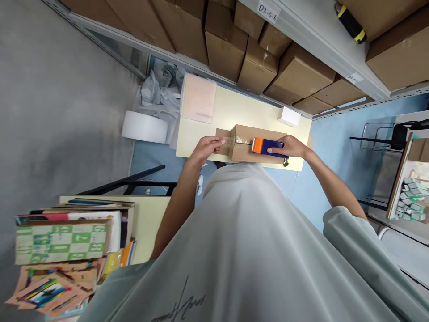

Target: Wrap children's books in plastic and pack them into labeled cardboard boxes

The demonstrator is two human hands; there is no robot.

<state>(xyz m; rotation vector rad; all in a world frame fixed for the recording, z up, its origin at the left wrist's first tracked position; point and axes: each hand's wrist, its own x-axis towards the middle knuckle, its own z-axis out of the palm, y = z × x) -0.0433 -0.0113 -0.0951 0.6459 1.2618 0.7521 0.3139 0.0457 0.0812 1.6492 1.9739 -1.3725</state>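
A long cardboard box (241, 153) lies on the pale yellow table, with a flap (223, 133) sticking out at its left end. My right hand (291, 146) grips an orange and dark blue tape dispenser (263, 146), its toothed orange end facing left over the top of the box. Just left of the box, my left hand (210, 146) has thumb and fingers pinched on a strip of clear tape (229, 141). This strip reaches to the box, where shiny tape shows along the top seam. Part of a small yellow and black object (286, 162) shows below the dispenser.
Shelves (301, 27) full of cardboard boxes stand behind the table (231, 103). A flat translucent case (199, 98) and a small white box (288, 116) lie on it. Left are a white roll (144, 127) and crumpled paper (161, 89). Stacked books (63, 241) sit lower left.
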